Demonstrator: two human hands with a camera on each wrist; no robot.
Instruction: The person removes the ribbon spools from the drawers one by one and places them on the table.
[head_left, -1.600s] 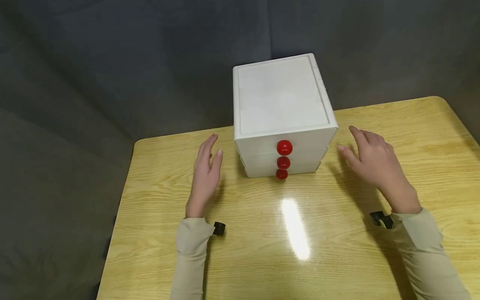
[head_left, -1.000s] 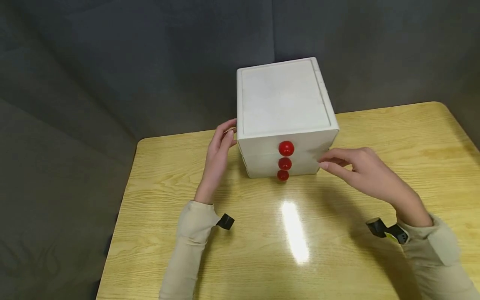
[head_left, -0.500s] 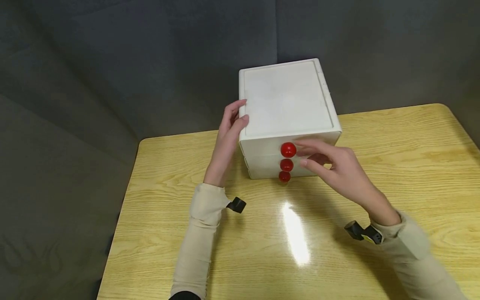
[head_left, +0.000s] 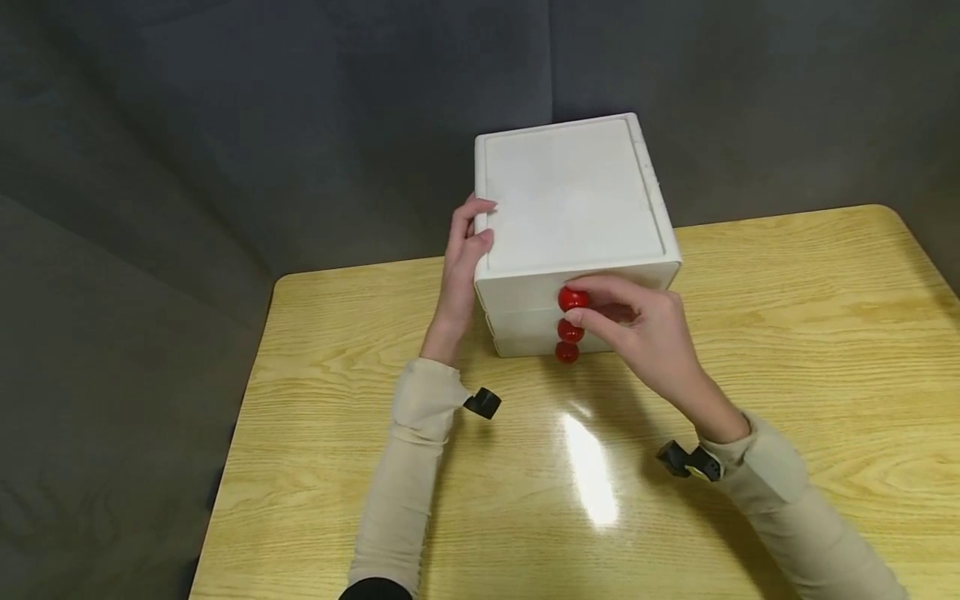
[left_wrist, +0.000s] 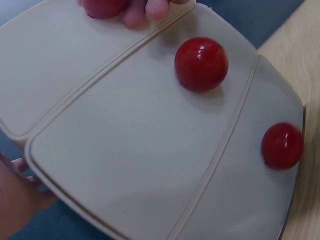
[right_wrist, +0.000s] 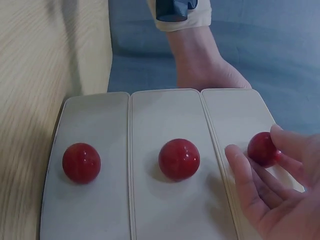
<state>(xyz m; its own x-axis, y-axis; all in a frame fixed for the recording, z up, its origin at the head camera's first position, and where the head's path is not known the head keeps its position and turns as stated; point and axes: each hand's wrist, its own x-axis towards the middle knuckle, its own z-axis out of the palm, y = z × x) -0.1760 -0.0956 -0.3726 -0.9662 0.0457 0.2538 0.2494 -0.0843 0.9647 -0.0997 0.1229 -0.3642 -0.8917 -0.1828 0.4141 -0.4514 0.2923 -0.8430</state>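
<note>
A white cabinet (head_left: 573, 200) with three stacked drawers stands at the back of the table in the head view, every drawer closed. Each drawer front has a round red knob: top (head_left: 572, 297), middle (left_wrist: 201, 65) and bottom (left_wrist: 282, 146). My left hand (head_left: 459, 271) holds the cabinet's upper left side, fingertips and thumb bent over the top edge. At the front, my right hand (head_left: 651, 333) has its forefinger above the top knob and its thumb below. In the right wrist view, the right hand's fingers (right_wrist: 242, 167) curl round that knob.
The wooden table (head_left: 337, 350) extends to both sides and in front of the cabinet. A dark grey curtain (head_left: 300, 125) hangs close behind it. Small black cameras (head_left: 483, 403) are worn on both wrists.
My left hand has moved in from the left and taken hold of the cabinet's upper left edge. My right hand has swung left across the front to the top knob. The drawers stay closed.
</note>
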